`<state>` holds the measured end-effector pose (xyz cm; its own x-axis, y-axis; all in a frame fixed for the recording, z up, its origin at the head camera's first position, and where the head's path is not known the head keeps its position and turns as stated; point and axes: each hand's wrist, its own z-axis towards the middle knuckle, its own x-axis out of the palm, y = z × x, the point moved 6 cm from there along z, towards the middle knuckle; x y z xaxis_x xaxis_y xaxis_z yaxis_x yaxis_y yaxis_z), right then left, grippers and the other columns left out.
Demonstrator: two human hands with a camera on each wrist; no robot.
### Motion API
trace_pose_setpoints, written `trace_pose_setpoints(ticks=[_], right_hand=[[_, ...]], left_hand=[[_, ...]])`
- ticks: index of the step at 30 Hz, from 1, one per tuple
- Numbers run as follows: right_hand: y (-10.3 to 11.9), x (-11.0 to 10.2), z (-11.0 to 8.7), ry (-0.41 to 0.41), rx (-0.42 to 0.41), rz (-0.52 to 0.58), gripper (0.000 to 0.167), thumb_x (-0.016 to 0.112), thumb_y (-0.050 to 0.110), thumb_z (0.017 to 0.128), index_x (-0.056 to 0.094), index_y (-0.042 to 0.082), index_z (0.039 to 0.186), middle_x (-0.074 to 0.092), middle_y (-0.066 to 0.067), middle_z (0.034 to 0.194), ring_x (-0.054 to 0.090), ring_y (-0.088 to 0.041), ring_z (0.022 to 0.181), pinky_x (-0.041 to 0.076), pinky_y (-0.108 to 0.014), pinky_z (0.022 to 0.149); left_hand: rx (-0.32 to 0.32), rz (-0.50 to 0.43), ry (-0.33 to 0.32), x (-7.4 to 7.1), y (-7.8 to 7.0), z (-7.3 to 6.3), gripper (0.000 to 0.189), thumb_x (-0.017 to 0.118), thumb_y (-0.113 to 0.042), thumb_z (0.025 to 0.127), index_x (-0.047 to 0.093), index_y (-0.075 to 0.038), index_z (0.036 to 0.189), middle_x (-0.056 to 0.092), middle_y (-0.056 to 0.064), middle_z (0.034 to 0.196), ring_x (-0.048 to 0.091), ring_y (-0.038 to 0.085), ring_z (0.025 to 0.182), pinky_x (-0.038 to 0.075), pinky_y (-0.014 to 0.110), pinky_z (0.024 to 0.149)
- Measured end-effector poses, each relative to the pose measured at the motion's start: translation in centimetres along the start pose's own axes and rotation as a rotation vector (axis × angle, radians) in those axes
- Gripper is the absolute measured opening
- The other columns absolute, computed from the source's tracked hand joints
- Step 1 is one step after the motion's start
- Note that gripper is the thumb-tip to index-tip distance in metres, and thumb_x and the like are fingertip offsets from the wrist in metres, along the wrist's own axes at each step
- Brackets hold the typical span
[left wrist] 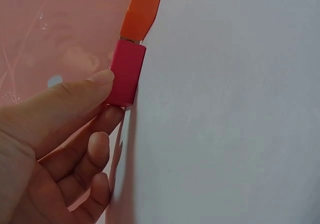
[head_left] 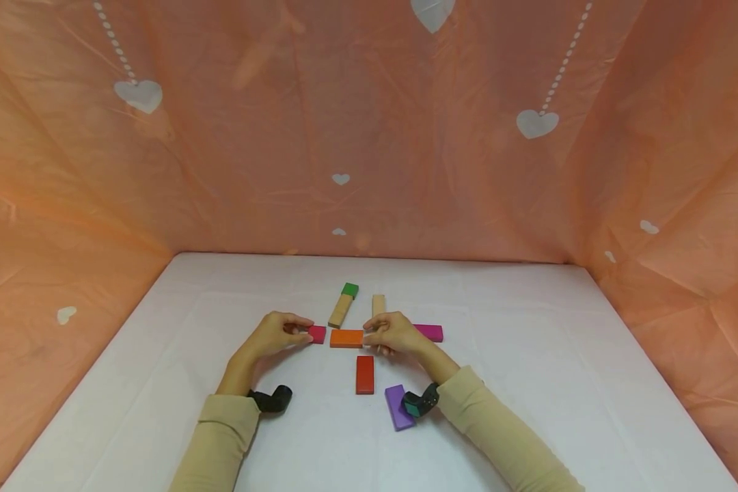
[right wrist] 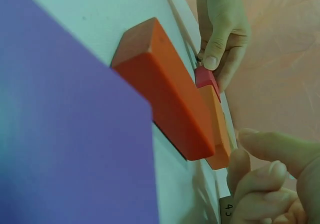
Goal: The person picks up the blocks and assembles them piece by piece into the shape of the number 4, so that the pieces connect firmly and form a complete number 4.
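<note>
Between the thumb and fingers of my left hand (head_left: pixel 278 333), a small pinkish-red block (left wrist: pixel 127 74) is pinched by its outer end. Its other end faces an orange block (head_left: pixel 346 339), roughly in line with it. My right hand (head_left: pixel 395 332) hovers at the orange block's right end, fingers curled; thumb and index fingertips come right up to that end. I cannot tell whether they pinch it. Behind the right hand a plain wooden block (head_left: pixel 378 303) partly shows, and a magenta block (head_left: pixel 429 333) emerges on its right.
A wooden block (head_left: pixel 341 311) lies end to end with a green one (head_left: pixel 350 290) at the back. Nearer me are a red block (head_left: pixel 365 374) and a purple block (head_left: pixel 396 403), the latter partly under the right wrist camera (head_left: pixel 419 401). Orange sheeting (head_left: pixel 369 137) walls the white table (head_left: pixel 516 383).
</note>
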<state>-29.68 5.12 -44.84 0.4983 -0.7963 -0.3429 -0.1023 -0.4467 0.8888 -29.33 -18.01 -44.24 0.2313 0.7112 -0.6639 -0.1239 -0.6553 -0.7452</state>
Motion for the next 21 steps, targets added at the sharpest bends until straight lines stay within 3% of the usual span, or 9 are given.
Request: trace_pose_setpoints(ticks=[3, 13, 21], right_hand=[[-0.1, 0.06, 0.05, -0.001, 0.009, 0.001, 0.035, 0.07, 0.012, 0.086, 0.062, -0.002, 0.117, 0.052, 0.006, 0.053, 0.043, -0.005, 0.042, 0.036, -0.017, 0.046], [0.02, 0.29, 0.18, -0.003, 0.029, 0.019, 0.035, 0.069, 0.011, 0.086, 0.061, -0.003, 0.118, 0.057, 0.006, 0.057, 0.043, -0.005, 0.041, 0.037, -0.016, 0.045], [-0.18, 0.57, 0.35, -0.023, 0.046, 0.02, 0.032, 0.069, 0.007, 0.084, 0.062, -0.005, 0.114, 0.056, 0.005, 0.055, 0.042, -0.003, 0.039, 0.036, -0.016, 0.043]], left_hand=[[0.032, 0.008, -0.004, 0.05, -0.16, 0.12, 0.03, 0.073, -0.011, 0.083, 0.07, 0.002, 0.11, 0.06, 0.008, 0.079, 0.049, 0.013, 0.075, 0.039, 0.02, 0.065], [0.044, -0.009, -0.02, 0.39, -0.37, 0.33, 0.031, 0.074, -0.011, 0.083, 0.07, 0.003, 0.11, 0.063, 0.009, 0.079, 0.049, 0.012, 0.073, 0.039, 0.018, 0.063], [0.017, -0.014, -0.023, 0.56, -0.37, 0.33, 0.032, 0.074, -0.011, 0.083, 0.069, 0.002, 0.111, 0.065, 0.012, 0.084, 0.049, 0.013, 0.075, 0.039, 0.019, 0.063]])
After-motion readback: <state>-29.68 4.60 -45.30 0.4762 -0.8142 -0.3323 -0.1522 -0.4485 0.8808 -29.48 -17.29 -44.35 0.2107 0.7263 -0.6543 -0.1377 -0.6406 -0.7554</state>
